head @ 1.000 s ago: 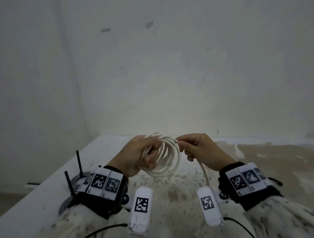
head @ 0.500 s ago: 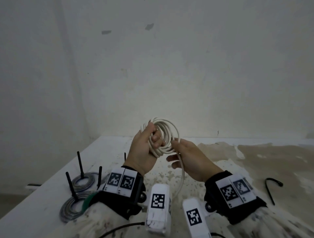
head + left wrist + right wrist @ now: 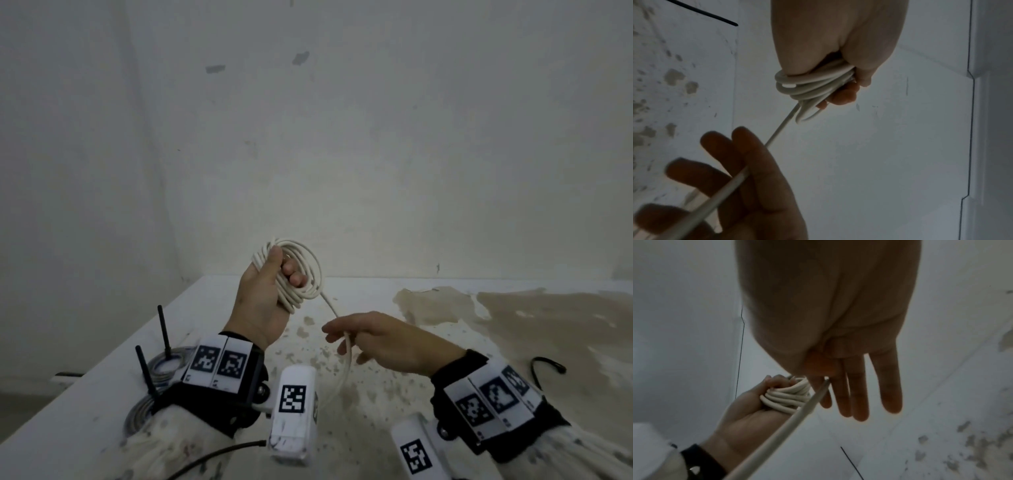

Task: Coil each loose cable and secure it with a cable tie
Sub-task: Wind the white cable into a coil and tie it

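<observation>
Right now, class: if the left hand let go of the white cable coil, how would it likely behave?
The white cable coil would probably spring looser: only the left hand bunches its loops, no tie shows. It seems floppy, its tail sagging through the right hand. Likely light.

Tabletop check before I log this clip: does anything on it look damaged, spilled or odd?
Yes. The white table has a large brownish patch at its far right with speckles spreading toward the middle; stain or worn coating, I cannot tell. A black cable tie lies curled beside it.
</observation>
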